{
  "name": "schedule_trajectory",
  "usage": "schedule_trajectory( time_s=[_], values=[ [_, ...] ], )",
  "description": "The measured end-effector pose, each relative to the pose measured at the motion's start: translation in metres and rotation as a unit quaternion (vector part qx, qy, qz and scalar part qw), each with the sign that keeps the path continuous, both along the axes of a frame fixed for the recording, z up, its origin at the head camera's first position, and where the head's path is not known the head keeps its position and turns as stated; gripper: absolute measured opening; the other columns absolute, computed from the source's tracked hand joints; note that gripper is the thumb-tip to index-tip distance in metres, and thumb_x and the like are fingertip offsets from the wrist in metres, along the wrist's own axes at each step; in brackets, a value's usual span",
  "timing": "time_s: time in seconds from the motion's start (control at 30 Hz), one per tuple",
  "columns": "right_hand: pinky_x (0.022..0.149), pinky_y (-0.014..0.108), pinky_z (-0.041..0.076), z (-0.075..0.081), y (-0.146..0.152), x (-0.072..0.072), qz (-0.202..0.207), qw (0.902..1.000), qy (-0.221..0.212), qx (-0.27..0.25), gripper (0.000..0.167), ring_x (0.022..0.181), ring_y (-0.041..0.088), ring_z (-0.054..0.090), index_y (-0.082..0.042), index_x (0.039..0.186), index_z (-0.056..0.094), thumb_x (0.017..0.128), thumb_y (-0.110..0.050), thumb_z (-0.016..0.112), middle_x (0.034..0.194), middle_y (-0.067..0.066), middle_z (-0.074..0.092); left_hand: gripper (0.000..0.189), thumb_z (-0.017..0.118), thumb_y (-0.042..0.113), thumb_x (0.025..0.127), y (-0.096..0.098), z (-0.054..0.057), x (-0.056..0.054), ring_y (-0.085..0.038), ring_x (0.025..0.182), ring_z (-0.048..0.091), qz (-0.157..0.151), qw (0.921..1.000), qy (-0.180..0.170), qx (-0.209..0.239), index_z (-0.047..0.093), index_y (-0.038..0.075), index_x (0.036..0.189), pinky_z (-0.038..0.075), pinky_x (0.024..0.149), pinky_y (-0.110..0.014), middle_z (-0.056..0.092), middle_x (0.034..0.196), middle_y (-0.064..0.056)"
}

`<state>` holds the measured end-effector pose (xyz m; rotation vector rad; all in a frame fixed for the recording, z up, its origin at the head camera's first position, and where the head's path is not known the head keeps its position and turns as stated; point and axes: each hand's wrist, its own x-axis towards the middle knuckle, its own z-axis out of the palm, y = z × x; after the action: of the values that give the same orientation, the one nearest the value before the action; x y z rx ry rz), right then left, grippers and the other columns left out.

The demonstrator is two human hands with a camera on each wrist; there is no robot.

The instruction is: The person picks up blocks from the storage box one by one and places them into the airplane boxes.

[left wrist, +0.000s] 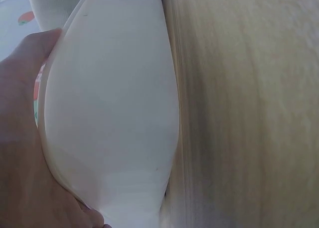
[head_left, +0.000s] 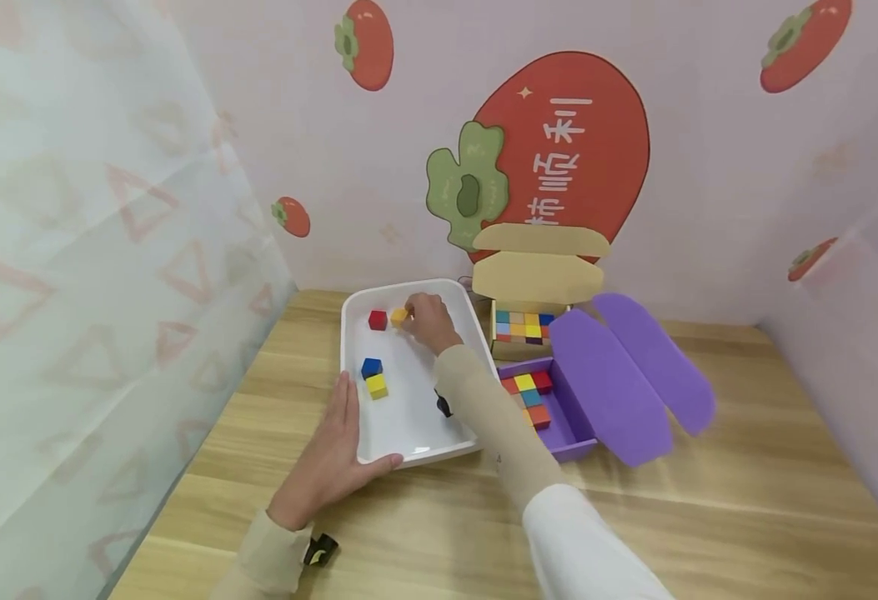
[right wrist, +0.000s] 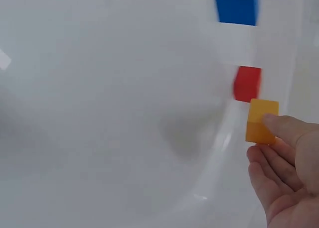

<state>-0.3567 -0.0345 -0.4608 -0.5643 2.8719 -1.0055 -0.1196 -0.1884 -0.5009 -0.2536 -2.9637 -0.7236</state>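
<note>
My right hand (head_left: 431, 322) reaches into the white tray (head_left: 427, 454) at its far side. An orange-yellow block (right wrist: 262, 121) is pinched between its thumb and fingers. Just beside that block is a red block (head_left: 378, 320), lying on the tray floor. Nearer along the tray's left side, a blue block (head_left: 372, 367) and a yellow block (head_left: 377, 386) lie close together. My left hand (head_left: 331, 454) rests at the tray's near left corner, its fingers straight along the left rim and the thumb stretched along the front rim.
Right of the tray, an open purple box (head_left: 574, 452) holds several coloured blocks, its lid spread to the right. Behind it, a yellow box (head_left: 517, 350) with a raised lid holds more blocks. Patterned walls enclose the wooden table (head_left: 709, 500) at the left, back and right.
</note>
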Motion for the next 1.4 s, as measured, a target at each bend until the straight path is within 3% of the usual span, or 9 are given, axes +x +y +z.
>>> schedule_trajectory(
  time_s=[0.23,0.5,0.63,0.77,0.93,1.17,1.4],
  values=[
    [0.096,0.031,0.063,0.04,0.028,0.023,0.041,0.9988,0.006,-0.025,0.03,0.102,0.024,0.068,-0.002,0.122,0.075,0.095,-0.014,0.08,0.117,0.011,0.075,0.138,0.069,0.08,0.083,-0.001,-0.002,-0.001,-0.042,0.166,0.005,0.001,1.0,-0.008,0.003,-0.003,-0.002,0.167,0.03,0.128,-0.061,-0.012,0.178,-0.019],
    [0.095,0.032,0.063,0.085,0.075,0.063,0.023,0.9993,0.012,-0.028,0.032,0.108,0.023,0.069,-0.005,0.121,0.076,0.094,-0.019,0.082,0.116,0.008,0.074,0.139,0.067,0.082,0.083,-0.001,0.0,-0.006,-0.042,0.166,0.005,-0.004,0.9999,-0.012,-0.003,-0.004,-0.001,0.168,0.03,0.127,-0.063,-0.012,0.178,-0.019],
    [0.095,0.037,0.063,0.098,0.102,0.084,0.01,0.9986,0.032,-0.041,0.03,0.104,0.023,0.073,-0.005,0.118,0.077,0.093,-0.02,0.083,0.112,0.008,0.076,0.138,0.067,0.082,0.083,0.0,0.001,-0.008,-0.042,0.166,0.003,-0.006,0.9999,-0.01,-0.002,-0.003,-0.002,0.168,0.029,0.127,-0.063,-0.012,0.178,-0.019],
    [0.089,0.039,0.065,0.094,0.131,0.104,-0.012,0.9965,0.065,-0.051,0.026,0.098,0.025,0.075,-0.002,0.112,0.078,0.093,-0.019,0.083,0.106,0.011,0.078,0.14,0.066,0.084,0.082,0.0,-0.001,-0.009,-0.041,0.166,0.001,-0.006,0.9998,-0.017,-0.001,-0.006,-0.001,0.167,0.028,0.128,-0.063,-0.014,0.178,-0.018],
    [0.084,0.042,0.066,0.081,0.161,0.124,-0.049,0.9945,0.068,-0.063,0.026,0.094,0.029,0.078,0.003,0.111,0.076,0.092,-0.014,0.083,0.104,0.017,0.079,0.14,0.067,0.083,0.083,-0.001,-0.003,-0.009,-0.041,0.166,0.0,-0.007,0.9998,-0.018,-0.006,-0.007,-0.001,0.167,0.028,0.128,-0.064,-0.014,0.178,-0.02],
    [0.079,0.042,0.066,0.063,0.189,0.141,-0.11,0.9905,0.079,-0.021,0.034,0.088,0.03,0.076,0.005,0.109,0.076,0.092,-0.024,0.084,0.097,0.018,0.08,0.14,0.065,0.083,0.083,-0.001,-0.004,-0.008,-0.041,0.166,0.0,-0.011,0.9998,-0.018,-0.005,-0.006,-0.003,0.167,0.028,0.128,-0.063,-0.013,0.178,-0.02],
    [0.071,0.038,0.063,0.044,0.205,0.158,-0.155,0.986,0.061,-0.001,0.032,0.079,0.025,0.07,0.004,0.106,0.076,0.095,-0.025,0.082,0.096,0.017,0.078,0.139,0.065,0.084,0.083,-0.001,-0.004,-0.007,-0.042,0.166,0.001,-0.012,0.9998,-0.014,-0.011,-0.005,-0.004,0.167,0.028,0.128,-0.063,-0.011,0.178,-0.021]
  ],
)
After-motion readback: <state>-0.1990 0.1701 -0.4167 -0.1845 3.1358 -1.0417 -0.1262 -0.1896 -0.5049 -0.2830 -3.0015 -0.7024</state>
